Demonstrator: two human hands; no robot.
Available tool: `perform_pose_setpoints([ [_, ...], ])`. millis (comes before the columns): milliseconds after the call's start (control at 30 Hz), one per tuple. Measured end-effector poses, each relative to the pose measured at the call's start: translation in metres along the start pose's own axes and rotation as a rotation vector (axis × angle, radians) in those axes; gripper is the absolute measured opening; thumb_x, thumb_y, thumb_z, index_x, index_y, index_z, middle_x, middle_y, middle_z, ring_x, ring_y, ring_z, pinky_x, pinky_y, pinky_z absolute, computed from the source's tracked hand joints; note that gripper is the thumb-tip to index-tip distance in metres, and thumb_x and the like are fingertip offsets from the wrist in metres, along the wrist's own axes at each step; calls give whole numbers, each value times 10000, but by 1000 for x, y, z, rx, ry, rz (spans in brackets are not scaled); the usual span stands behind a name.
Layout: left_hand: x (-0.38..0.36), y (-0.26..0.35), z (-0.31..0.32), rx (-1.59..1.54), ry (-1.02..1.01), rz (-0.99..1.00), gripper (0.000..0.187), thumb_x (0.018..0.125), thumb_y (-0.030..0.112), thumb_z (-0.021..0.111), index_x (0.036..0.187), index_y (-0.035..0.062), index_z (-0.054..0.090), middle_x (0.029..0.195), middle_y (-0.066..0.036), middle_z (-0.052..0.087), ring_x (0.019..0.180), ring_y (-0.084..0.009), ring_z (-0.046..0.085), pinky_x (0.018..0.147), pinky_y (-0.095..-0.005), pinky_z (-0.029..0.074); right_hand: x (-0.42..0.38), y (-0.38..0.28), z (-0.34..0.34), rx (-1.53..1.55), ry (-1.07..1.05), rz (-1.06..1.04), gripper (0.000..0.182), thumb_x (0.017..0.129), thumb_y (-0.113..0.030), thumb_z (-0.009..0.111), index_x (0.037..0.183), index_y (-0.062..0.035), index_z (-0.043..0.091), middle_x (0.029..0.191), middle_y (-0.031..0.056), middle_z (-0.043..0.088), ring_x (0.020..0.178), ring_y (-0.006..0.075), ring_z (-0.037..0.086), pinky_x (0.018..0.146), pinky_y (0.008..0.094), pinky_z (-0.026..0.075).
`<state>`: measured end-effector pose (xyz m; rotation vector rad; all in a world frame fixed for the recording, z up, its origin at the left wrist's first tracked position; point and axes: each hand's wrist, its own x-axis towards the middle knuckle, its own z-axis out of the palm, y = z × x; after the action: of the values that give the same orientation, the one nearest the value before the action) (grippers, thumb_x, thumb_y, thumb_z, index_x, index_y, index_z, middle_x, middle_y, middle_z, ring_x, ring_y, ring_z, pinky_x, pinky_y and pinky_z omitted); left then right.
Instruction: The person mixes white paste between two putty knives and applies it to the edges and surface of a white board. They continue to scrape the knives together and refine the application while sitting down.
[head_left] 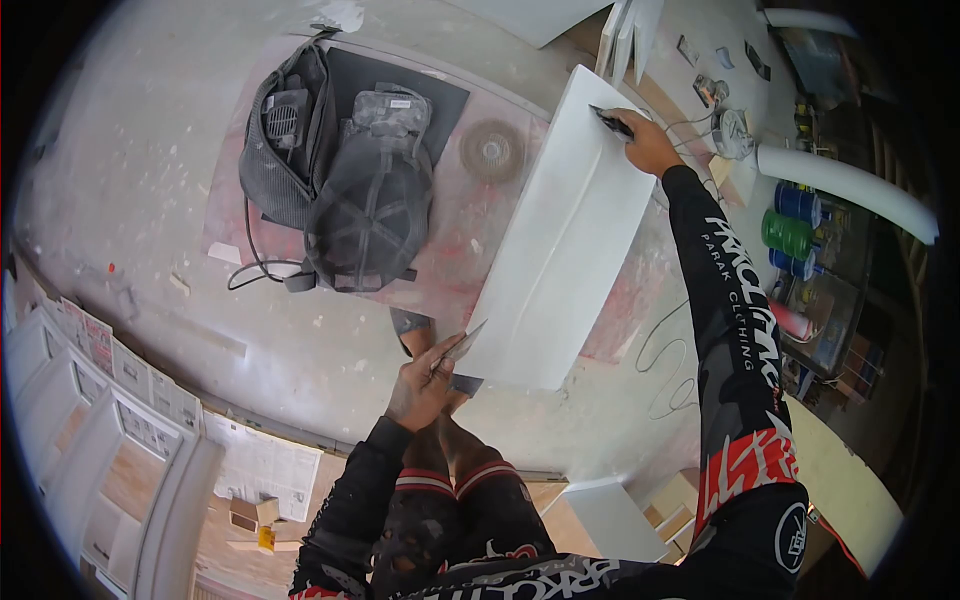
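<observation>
A long white panel (560, 250) lies at a slant in front of me, with a thin raised streak of white filler (553, 235) running down its length. My right hand (652, 147) is closed around a dark putty knife (610, 122) at the panel's far end. The knife's tip is over the white surface; whether it touches is hard to tell. Near the panel's close left corner, my left hand (418, 388) grips a thin, flat scraper (466, 343). Its pointed blade reaches to the panel's edge.
Left of the panel, a black cap (368, 215) and a dark bag (285, 150) rest on a reddish, stained board (455, 240). A round disc (492, 151) lies beside them. At right are cables, white pipe (840, 185) and blue and green bottles (787, 234). White cabinet frames (120, 440) stand lower left.
</observation>
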<state>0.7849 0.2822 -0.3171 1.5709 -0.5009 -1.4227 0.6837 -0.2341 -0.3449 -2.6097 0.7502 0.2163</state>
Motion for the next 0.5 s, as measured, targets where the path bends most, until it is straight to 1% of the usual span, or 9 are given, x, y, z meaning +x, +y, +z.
perform_pose_setpoints([
  [100, -9, -1, 4, -13, 10, -27, 375, 1002, 223, 487, 1316, 29, 552, 1140, -195, 663, 1065, -226, 637, 913, -325, 477, -19, -16, 6, 46, -58, -14, 660, 626, 133, 419, 1230, -73, 586, 1276, 140, 593, 1214, 311, 540, 1059, 340, 389],
  [167, -17, -3, 10, -10, 25, -20, 382, 1004, 226, 486, 1319, 19, 547, 1152, -187, 663, 1075, -226, 630, 932, -321, 466, -33, -29, 11, 56, -61, -48, 660, 620, 142, 417, 1224, -64, 587, 1275, 139, 593, 1216, 309, 537, 1061, 335, 386],
  [233, -25, -14, 20, -111, 94, 37, 426, 1007, 276, 508, 1332, 2, 534, 1001, -87, 688, 913, -147, 633, 839, -260, 475, -48, -40, 20, 71, -90, -45, 656, 619, 143, 423, 1219, -61, 589, 1278, 138, 589, 1220, 307, 534, 1060, 333, 386],
  [267, -31, -20, 24, -110, 98, 38, 426, 1007, 276, 508, 1332, 2, 534, 1001, -87, 688, 913, -147, 633, 839, -260, 475, -56, -46, 25, 95, -91, -61, 653, 615, 143, 435, 1214, -63, 592, 1276, 137, 588, 1214, 311, 536, 1055, 336, 393],
  [333, -43, -30, 32, -443, 106, -35, 436, 1008, 333, 521, 1279, -4, 574, 831, 25, 609, 750, -36, 533, 699, -188, 418, -74, -58, 38, 92, -88, -92, 654, 613, 143, 439, 1214, -65, 592, 1274, 137, 588, 1210, 313, 536, 1053, 337, 397],
  [367, -47, -38, 36, -440, 108, -31, 436, 1008, 333, 521, 1279, -4, 574, 831, 25, 609, 750, -36, 533, 699, -188, 418, -83, -65, 44, 88, -88, -123, 655, 612, 142, 443, 1215, -67, 591, 1271, 137, 588, 1207, 314, 536, 1050, 338, 400],
  [433, -58, -62, 49, -591, 256, -27, 419, 998, 379, 535, 1191, 17, 619, 734, 85, 487, 662, 18, 396, 606, -158, 319, -105, -82, 56, 80, -71, -127, 651, 609, 134, 459, 1213, -71, 592, 1262, 138, 592, 1204, 319, 534, 1043, 354, 410],
  [467, -63, -74, 51, -587, 255, -22, 419, 998, 379, 535, 1191, 17, 619, 734, 85, 487, 662, 18, 396, 606, -158, 319, -114, -89, 64, 70, -70, -140, 647, 611, 129, 466, 1212, -74, 593, 1263, 139, 590, 1207, 322, 530, 1044, 363, 411],
  [500, -69, -80, 51, -703, 272, -58, 427, 1012, 366, 498, 1202, -5, 591, 887, 15, 564, 812, -64, 510, 735, -219, 404, -125, -96, 71, 59, -70, -153, 644, 612, 124, 473, 1212, -77, 594, 1264, 139, 589, 1210, 326, 526, 1044, 372, 411],
])
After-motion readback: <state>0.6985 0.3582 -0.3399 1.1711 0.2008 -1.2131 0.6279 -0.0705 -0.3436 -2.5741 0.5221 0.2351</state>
